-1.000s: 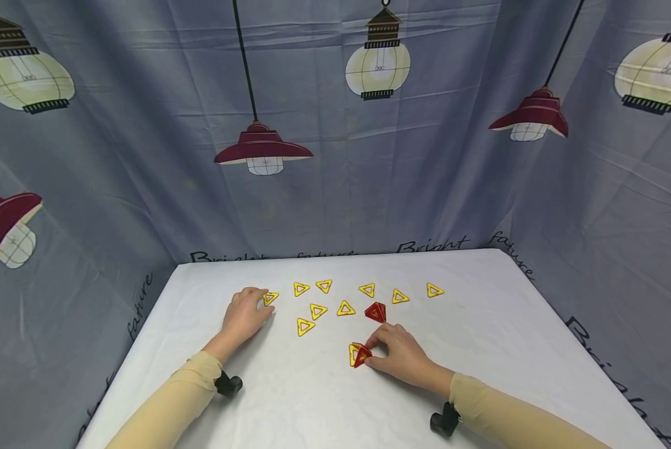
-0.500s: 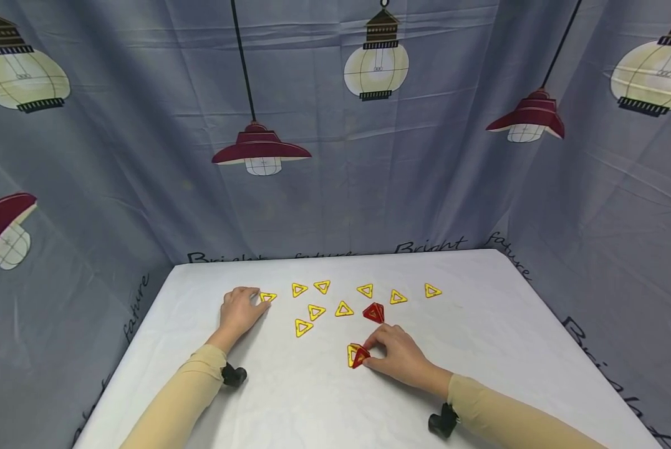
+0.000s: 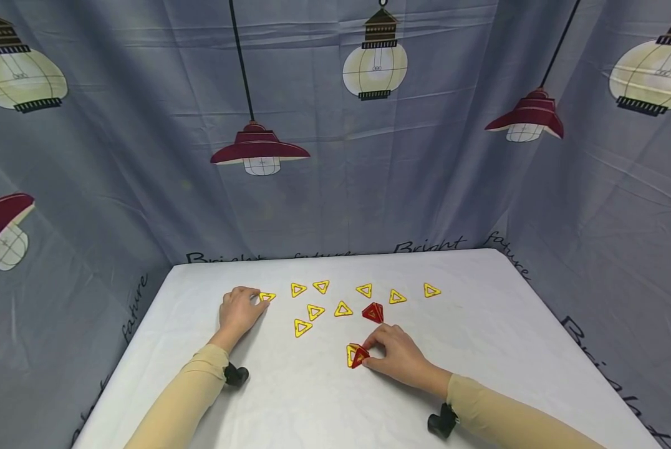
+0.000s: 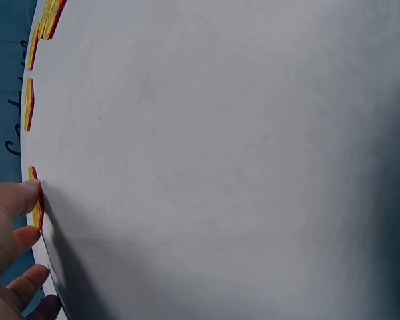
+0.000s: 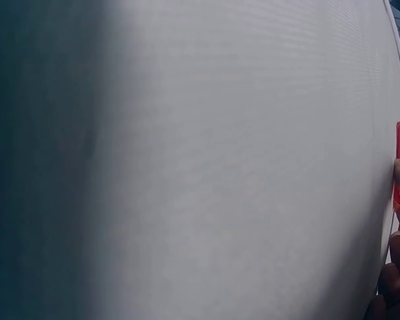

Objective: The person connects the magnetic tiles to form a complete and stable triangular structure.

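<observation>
Left hand [image 3: 239, 312] pinches yellow triangle [image 4: 38, 212]; right hand [image 3: 400, 357] grips red-and-yellow piece [image 3: 360, 357]. Red pyramid [image 3: 373, 313] just beyond; loose triangles [image 3: 343, 313] farther back.

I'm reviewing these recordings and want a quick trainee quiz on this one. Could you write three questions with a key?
1. True or false: the left hand touches the leftmost yellow triangle.

2. The held piece at the right hand is:
A all yellow
B red and yellow
C blue

3. In the head view, which appears higher in the picture: the separate red piece or the held piece?

Key: 1 true; 2 B; 3 the separate red piece.
</observation>
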Available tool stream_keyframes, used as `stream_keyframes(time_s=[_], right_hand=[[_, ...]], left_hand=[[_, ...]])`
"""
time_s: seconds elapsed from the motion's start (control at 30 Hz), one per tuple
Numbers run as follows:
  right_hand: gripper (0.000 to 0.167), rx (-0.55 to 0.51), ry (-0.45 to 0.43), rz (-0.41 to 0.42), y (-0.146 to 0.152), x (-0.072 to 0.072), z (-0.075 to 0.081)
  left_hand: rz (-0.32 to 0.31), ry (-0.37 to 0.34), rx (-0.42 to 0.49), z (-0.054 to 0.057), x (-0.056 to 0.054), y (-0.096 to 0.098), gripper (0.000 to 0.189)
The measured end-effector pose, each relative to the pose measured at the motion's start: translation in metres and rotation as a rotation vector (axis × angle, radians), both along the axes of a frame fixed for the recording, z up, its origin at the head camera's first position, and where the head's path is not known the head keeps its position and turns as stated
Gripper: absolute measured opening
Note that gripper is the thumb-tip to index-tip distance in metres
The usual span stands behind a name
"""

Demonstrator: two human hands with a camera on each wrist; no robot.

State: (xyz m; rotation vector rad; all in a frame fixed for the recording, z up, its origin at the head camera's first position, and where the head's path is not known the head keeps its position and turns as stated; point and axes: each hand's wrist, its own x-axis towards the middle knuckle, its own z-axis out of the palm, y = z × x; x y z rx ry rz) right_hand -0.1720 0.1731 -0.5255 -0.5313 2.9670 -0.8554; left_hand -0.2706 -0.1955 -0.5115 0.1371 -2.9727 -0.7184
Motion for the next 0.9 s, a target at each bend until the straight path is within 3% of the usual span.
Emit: stream_keyframes(time_s=[0.27, 0.6, 0.9], right_hand=[[0.022, -0.004, 0.001, -0.003, -0.0008, 0.0004, 0.0005], [0.022, -0.005, 0.007, 0.003, -0.0002, 0.0002, -0.0012], [0.021, -0.016, 0.003, -0.003, 0.0006, 0.0002, -0.0021]], left_hand=[[0.006, -0.002, 0.014, -0.0006, -0.0015, 0.0011, 0.047], [-0.03, 0.078, 0.097, -0.0021, -0.0036, 0.0038, 0.041], [-0.041, 0.07, 0.158, -0.0029, -0.0044, 0.0034, 0.038]])
